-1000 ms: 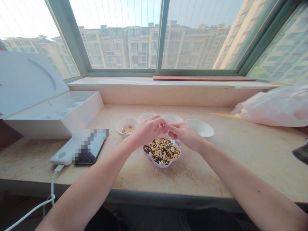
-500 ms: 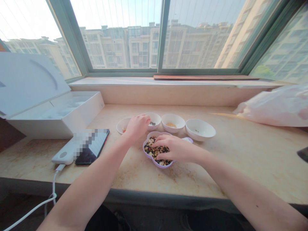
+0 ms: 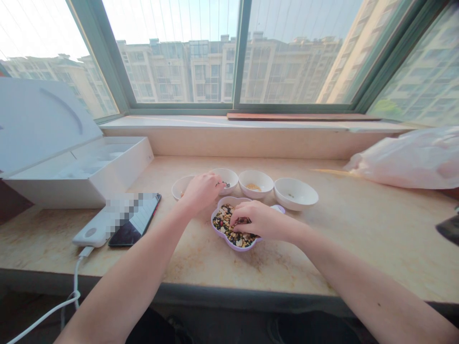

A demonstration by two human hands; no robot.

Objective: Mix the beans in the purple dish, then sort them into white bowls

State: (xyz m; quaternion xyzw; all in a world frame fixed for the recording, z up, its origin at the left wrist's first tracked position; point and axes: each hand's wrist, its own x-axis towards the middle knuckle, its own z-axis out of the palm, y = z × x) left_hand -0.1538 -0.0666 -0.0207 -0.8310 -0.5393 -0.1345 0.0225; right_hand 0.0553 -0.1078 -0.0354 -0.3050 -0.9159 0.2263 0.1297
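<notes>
My right hand (image 3: 261,220) reaches into a lilac flower-shaped bowl (image 3: 234,247) full of mixed beans and seeds (image 3: 223,222), black, yellow, red and pale. Its fingers curl toward the thumb among the beans; what sits at the tips is too small to name. Over the near-left rim of a white bowl (image 3: 233,180) with dark seeds, my left hand (image 3: 203,192) has its fingers pressed together in a pinch, their contents hidden. Partly behind that hand stands another white bowl (image 3: 178,189) with a few reddish bits.
To the right are a white bowl (image 3: 256,184) with yellow grains and one (image 3: 297,195) with a few small bits. An open white box (image 3: 118,167), a white power bank (image 3: 91,229) with cable and a phone (image 3: 138,224) lie left. A plastic bag (image 3: 409,160) rests at right.
My right fingers have drawn in from spread to curled among the beans. The left hand stays by the dark-seed bowl, its fingertips slightly lower. The view has shifted a little.
</notes>
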